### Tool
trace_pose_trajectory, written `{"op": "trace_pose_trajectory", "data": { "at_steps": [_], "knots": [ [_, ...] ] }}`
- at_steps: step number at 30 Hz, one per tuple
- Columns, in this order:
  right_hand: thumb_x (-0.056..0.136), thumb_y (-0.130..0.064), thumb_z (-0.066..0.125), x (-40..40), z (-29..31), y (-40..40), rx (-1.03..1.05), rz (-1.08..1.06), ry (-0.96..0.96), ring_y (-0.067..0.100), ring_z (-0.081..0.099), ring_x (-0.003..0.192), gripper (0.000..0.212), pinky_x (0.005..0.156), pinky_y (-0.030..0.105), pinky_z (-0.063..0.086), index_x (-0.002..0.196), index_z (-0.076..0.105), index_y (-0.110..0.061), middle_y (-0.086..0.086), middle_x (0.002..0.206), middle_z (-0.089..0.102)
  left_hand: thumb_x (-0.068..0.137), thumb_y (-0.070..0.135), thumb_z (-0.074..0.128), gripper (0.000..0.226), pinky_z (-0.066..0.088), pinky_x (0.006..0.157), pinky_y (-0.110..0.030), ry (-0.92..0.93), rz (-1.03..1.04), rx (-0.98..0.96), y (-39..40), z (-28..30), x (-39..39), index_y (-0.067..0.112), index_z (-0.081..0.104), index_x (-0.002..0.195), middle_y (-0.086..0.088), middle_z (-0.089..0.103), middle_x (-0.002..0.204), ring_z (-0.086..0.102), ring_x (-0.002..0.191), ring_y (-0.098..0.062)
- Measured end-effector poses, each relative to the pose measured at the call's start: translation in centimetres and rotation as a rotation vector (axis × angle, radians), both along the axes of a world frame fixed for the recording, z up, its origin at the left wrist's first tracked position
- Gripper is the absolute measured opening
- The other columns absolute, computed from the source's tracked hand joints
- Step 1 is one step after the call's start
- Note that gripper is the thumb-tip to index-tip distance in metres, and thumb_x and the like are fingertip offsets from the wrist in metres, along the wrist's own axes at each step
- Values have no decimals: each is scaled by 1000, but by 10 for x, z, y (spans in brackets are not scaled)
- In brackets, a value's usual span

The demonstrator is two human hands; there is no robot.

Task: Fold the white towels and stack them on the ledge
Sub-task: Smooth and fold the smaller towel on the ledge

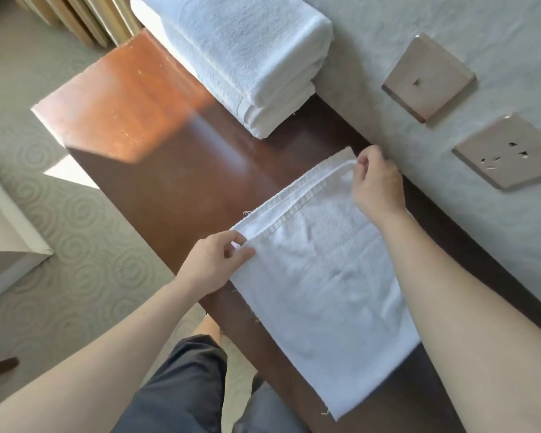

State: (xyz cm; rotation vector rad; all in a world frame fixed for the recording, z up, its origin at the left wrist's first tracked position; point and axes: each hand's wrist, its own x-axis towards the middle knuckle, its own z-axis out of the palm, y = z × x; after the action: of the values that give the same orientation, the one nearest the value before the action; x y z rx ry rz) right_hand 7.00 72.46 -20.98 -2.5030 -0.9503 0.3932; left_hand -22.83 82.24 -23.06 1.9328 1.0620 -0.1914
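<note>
A white towel (pixel 322 285) lies flat on the dark wooden ledge (pixel 156 145), its far end doubled over into a narrow band. My left hand (pixel 213 264) pinches the near corner of that folded edge. My right hand (pixel 377 182) pinches the far corner, close to the wall. A stack of folded white towels (pixel 247 57) rests farther along the ledge against the wall.
The textured wall (pixel 497 32) on the right carries two metal socket plates (pixel 428 78) (pixel 509 151). Patterned carpet (pixel 85 245) lies to the left, with a white furniture corner (pixel 10 245) at the left edge. My grey trousers (pixel 181 389) show below.
</note>
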Motion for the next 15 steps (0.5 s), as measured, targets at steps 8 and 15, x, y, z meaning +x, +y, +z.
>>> {"op": "trace_pose_trajectory", "data": {
  "at_steps": [8,15],
  "knots": [
    [105,-23,36,32,-14,-11,218,-9,70,2,51,69,8,54,28,33,108,43,-23,-12,80,53,102,36,56,14,36,55,-13,-281,120,184,-24,1,4,30,53,90,19,52,64,48,55,-5],
    [106,-29,35,56,-38,-4,178,50,63,26,49,65,9,65,34,32,111,40,-24,-6,73,54,104,46,42,18,37,46,-20,-99,145,192,2,-15,14,32,48,94,2,53,52,55,50,-13]
  ]
}}
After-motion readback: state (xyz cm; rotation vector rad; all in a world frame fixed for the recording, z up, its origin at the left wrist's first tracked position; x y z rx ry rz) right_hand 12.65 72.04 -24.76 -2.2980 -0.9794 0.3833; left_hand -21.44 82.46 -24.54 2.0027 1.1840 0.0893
